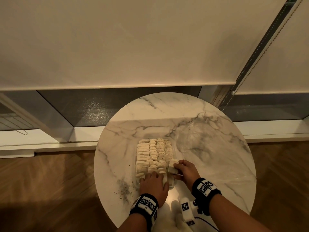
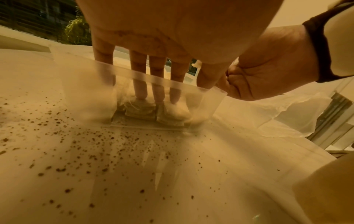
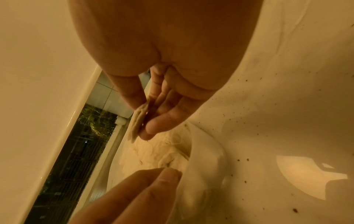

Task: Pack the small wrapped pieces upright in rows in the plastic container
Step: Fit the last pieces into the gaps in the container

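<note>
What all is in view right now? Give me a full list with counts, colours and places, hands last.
plastic container: one, clear, near-centre of the table, nearly full.
wrapped pieces: too many to count, cream, standing in about four rows in the container.
held piece: one, cream, pinched above the container's near right corner.
table: one, round, white marble with grey veins.
dark specks: many, brown, scattered on the table near the container.
plastic bag: one, clear, crumpled, on the table right of the container.
roller blind: cream, lowered behind the table.
left hand: fingers straight, pressing the nearest pieces.
right hand: pinches the held piece.
</note>
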### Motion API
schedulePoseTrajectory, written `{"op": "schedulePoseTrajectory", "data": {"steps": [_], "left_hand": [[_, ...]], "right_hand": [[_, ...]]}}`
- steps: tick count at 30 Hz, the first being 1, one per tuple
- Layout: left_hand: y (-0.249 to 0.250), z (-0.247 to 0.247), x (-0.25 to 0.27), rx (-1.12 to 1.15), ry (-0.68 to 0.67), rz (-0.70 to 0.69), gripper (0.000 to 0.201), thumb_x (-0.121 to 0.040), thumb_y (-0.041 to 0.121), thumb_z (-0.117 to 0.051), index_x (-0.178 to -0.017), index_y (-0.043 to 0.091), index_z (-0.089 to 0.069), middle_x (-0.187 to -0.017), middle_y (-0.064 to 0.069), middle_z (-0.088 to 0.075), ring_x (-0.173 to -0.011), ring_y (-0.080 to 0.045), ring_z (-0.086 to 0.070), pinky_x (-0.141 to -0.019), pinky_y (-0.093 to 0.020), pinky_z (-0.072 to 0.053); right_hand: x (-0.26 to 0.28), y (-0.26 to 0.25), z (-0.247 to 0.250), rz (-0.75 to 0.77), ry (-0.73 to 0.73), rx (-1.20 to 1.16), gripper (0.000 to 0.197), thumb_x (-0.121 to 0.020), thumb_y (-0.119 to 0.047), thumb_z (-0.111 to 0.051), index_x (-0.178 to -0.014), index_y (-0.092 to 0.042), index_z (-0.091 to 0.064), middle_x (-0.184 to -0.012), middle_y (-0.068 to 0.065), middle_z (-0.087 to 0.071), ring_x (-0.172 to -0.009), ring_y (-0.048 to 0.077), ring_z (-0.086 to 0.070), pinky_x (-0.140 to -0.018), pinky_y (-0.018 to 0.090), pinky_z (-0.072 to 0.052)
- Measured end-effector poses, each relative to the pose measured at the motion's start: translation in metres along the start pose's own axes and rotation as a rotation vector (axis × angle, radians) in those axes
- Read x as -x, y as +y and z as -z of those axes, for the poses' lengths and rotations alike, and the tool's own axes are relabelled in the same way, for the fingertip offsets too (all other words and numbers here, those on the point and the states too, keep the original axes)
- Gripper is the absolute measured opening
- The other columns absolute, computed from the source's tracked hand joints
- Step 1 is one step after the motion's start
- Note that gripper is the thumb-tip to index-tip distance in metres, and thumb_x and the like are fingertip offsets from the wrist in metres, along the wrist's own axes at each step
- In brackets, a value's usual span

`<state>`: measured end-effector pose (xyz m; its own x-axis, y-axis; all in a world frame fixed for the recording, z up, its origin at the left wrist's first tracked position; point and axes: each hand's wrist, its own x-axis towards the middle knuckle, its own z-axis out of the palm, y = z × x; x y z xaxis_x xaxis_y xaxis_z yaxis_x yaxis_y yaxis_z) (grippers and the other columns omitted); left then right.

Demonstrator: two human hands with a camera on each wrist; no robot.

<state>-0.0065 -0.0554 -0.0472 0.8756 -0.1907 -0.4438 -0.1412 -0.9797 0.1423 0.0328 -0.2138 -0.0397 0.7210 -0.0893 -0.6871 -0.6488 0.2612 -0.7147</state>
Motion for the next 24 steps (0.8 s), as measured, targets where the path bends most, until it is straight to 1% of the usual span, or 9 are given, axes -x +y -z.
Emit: {"op": "schedulePoseTrajectory", "data": {"steps": [3,8,13,16,18,20,22,23,24], "left_hand": [[-0.003,0.000,0.000,-0.014,-0.007,-0.026,0.051,-0.097,0.053,-0.027,-0.133,0.026,-0.051,-0.137,-0.003,-0.051,-0.127,-0.025,-0.044,-0.102,-0.046,-0.035],[-0.015,0.001,0.005,0.003,0.033,-0.043,0.050,-0.097,0.052,-0.025,-0.124,0.025,-0.058,-0.128,-0.003,-0.056,-0.119,-0.024,-0.049,-0.102,-0.043,-0.035],[-0.024,-0.003,0.007,0.011,0.027,-0.092,0.055,-0.097,0.053,-0.021,-0.123,0.026,-0.061,-0.125,-0.002,-0.060,-0.117,-0.024,-0.052,-0.107,-0.045,-0.030],[-0.031,0.001,0.010,0.048,0.060,-0.138,0.050,-0.097,0.051,-0.023,-0.114,0.026,-0.063,-0.116,0.001,-0.063,-0.111,-0.020,-0.055,-0.107,-0.041,-0.031],[-0.041,0.005,0.014,0.088,0.112,-0.138,0.044,-0.098,0.049,-0.026,-0.109,0.027,-0.063,-0.109,0.005,-0.064,-0.105,-0.017,-0.056,-0.105,-0.037,-0.035],[-0.052,0.008,0.016,0.096,0.146,-0.111,0.041,-0.098,0.047,-0.028,-0.106,0.028,-0.063,-0.106,0.007,-0.063,-0.103,-0.015,-0.056,-0.102,-0.035,-0.035],[-0.062,0.008,0.016,0.059,0.125,-0.087,0.041,-0.098,0.046,-0.028,-0.108,0.029,-0.063,-0.109,0.006,-0.064,-0.107,-0.015,-0.056,-0.107,-0.036,-0.031],[-0.066,0.007,0.015,0.038,0.098,-0.081,0.042,-0.098,0.047,-0.027,-0.111,0.028,-0.062,-0.112,0.005,-0.064,-0.110,-0.016,-0.055,-0.112,-0.039,-0.025],[-0.068,0.006,0.014,0.016,0.071,-0.080,0.045,-0.098,0.048,-0.025,-0.116,0.028,-0.062,-0.115,0.005,-0.064,-0.115,-0.016,-0.054,-0.117,-0.045,-0.016]], "right_hand": [[0.000,0.000,-0.001,0.008,0.011,0.018,0.004,-0.091,-0.002,-0.062,-0.087,-0.003,-0.062,-0.083,0.017,-0.067,-0.073,0.026,-0.068,-0.057,0.032,-0.056],[0.002,0.000,-0.003,0.033,0.029,0.090,0.003,-0.092,-0.004,-0.063,-0.089,-0.003,-0.063,-0.082,0.016,-0.066,-0.072,0.026,-0.067,-0.056,0.031,-0.056],[0.004,-0.001,-0.008,0.065,0.046,0.146,0.005,-0.092,-0.005,-0.063,-0.088,-0.003,-0.062,-0.079,0.013,-0.063,-0.070,0.024,-0.064,-0.053,0.029,-0.054],[0.005,0.000,-0.009,0.095,0.054,0.207,0.008,-0.092,-0.005,-0.064,-0.084,-0.005,-0.061,-0.077,0.011,-0.062,-0.068,0.022,-0.062,-0.056,0.031,-0.056],[0.005,0.000,-0.012,0.133,0.053,0.284,0.005,-0.091,-0.008,-0.066,-0.088,-0.004,-0.064,-0.076,0.008,-0.064,-0.070,0.020,-0.062,-0.059,0.033,-0.057],[0.006,0.000,-0.016,0.184,0.054,0.379,0.005,-0.091,-0.010,-0.067,-0.090,-0.005,-0.065,-0.073,0.003,-0.066,-0.068,0.016,-0.062,-0.056,0.029,-0.054],[0.007,0.000,-0.022,0.236,0.052,0.459,0.003,-0.090,-0.012,-0.068,-0.089,-0.009,-0.067,-0.074,0.002,-0.069,-0.067,0.013,-0.063,-0.055,0.025,-0.049],[0.007,0.000,-0.026,0.253,0.047,0.486,0.003,-0.089,-0.014,-0.070,-0.089,-0.011,-0.068,-0.075,0.002,-0.071,-0.068,0.014,-0.065,-0.057,0.024,-0.048],[0.008,0.000,-0.029,0.263,0.038,0.506,0.004,-0.089,-0.015,-0.071,-0.088,-0.012,-0.069,-0.076,0.002,-0.073,-0.070,0.014,-0.067,-0.058,0.024,-0.048]]}}
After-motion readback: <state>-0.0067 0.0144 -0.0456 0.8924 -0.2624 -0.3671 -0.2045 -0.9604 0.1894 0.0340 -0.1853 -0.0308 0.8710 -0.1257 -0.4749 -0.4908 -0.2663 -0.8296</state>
